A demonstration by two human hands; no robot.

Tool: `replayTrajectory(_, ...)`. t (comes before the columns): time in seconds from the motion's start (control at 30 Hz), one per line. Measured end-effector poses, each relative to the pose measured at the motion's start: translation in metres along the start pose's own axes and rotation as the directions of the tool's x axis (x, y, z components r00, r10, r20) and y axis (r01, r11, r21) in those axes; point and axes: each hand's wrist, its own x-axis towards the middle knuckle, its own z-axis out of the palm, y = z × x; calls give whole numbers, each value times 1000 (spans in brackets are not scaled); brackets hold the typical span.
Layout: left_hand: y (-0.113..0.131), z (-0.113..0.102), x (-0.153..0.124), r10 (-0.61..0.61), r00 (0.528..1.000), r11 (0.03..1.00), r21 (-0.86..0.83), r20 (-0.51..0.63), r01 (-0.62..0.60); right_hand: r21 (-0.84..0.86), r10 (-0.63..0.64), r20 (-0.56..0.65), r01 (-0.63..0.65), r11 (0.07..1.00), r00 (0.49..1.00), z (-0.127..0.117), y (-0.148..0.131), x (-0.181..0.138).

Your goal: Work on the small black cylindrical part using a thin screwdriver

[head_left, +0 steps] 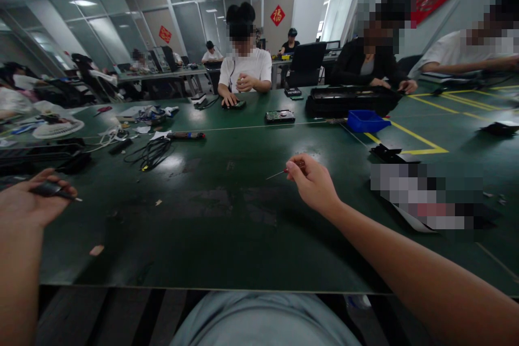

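Note:
My left hand, palm turned up at the left edge, has its fingers curled round a black-handled screwdriver. That tool's short metal tip points right, over the table. Near the middle, my right hand pinches a small screwdriver by its reddish-brown handle. Its thin shaft reaches left, above the green tabletop. Both hands are well apart, and neither tool touches a workpiece.
Beyond my hands lie a pen-like electric screwdriver, a coiled black cable, and a hard drive. A blue tray stands at right, behind a partly blurred sheet-like item. Co-workers sit across the table; one person's hand rests on another drive.

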Motion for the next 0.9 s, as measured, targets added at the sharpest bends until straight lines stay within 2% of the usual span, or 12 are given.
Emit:
replayTrajectory(0.1,-12,24,-6,108,991,994,-7,82,-108,3,0,9,0,1000,1000,-1,-1,0)
replayTrajectory(0.23,-24,73,-45,34,956,999,-38,293,-24,11,3,-3,-3,1000,1000,0,-2,0)
replayTrajectory(0.4,-47,127,-91,-62,849,998,15,525,63,15,5,-14,-4,1000,1000,0,-2,0)
replayTrajectory(0.57,-78,171,-131,-150,689,988,78,709,135,10,3,-10,-3,1000,1000,-1,-4,0)
replayTrajectory(0.67,-91,192,-159,-232,552,969,145,801,198,9,14,-16,-14,1000,1000,-2,-4,0)
replayTrajectory(0.73,-98,205,-178,-256,467,963,182,846,199,8,17,-18,-17,1000,1000,-2,-3,1)
replayTrajectory(0.8,-104,215,-194,-248,401,968,208,882,142,15,17,-24,-17,1000,1000,-2,-1,1)
replayTrajectory(0.9,-117,228,-212,-219,328,969,244,919,-34,24,18,-47,-17,1000,999,-2,1,1)
